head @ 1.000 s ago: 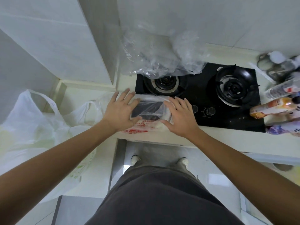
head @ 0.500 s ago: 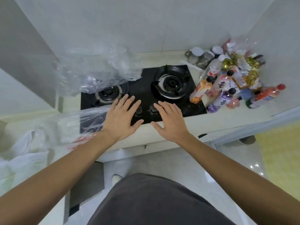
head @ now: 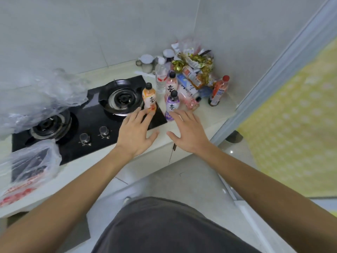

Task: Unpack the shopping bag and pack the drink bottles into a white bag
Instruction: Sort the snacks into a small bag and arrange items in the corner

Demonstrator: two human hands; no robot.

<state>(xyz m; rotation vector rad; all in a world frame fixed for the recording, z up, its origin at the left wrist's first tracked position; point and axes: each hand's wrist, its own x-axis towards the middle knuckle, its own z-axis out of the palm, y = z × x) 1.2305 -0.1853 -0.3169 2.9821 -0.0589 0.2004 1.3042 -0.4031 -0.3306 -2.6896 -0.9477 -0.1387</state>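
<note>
Several drink bottles stand at the right end of the counter: an orange bottle (head: 149, 98), a purple bottle (head: 172, 105), a pink bottle (head: 171, 84), a clear water bottle (head: 161, 75) and a red-capped bottle (head: 218, 90). My left hand (head: 135, 134) is spread open with its fingertips just short of the orange bottle. Close beside the purple bottle's base, my right hand (head: 187, 132) is open too. Neither hand holds anything. A thin bag with red print (head: 31, 165) lies flat at the counter's left.
A black two-burner gas hob (head: 87, 125) fills the counter's middle. Crumpled clear plastic (head: 36, 95) lies over its left burner. Snack packets (head: 195, 68) and a lidded mug (head: 145, 63) crowd the back corner. A sliding door frame (head: 269, 73) stands to the right.
Both hands left the red-printed bag and moved right across the hob to the bottles. The view swung right; the white bag at far left is out of view.
</note>
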